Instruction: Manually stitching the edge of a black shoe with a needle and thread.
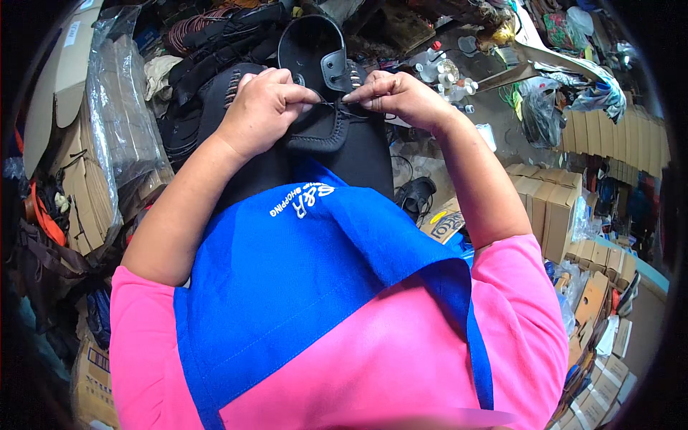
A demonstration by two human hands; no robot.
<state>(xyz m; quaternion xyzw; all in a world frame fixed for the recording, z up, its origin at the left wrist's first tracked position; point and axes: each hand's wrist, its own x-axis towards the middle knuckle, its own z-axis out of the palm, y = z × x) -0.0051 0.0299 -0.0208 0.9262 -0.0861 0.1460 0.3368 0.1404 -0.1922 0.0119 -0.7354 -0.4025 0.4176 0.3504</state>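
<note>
A black leather piece (320, 135) with stitched edges rests on my lap, over my dark trousers. At its far end a curved band stands up in a loop, and a short strap (333, 69) with a round snap is on its right side. My left hand (266, 107) is closed in a pinch at the left of the piece's middle. From the right, my right hand (405, 99) pinches too, its fingertips close to the left ones. A thin dark thread (328, 102) runs between both sets of fingertips at the leather. Whether a needle is there cannot be made out.
Several small clear bottles (448, 75) stand beyond my right hand. Stacked cardboard boxes (548, 204) are at the right. Flattened cardboard under clear plastic (125, 107) leans at the left. Black items (188, 97) are heaped beside my left hand. A blue apron (287, 251) covers my front.
</note>
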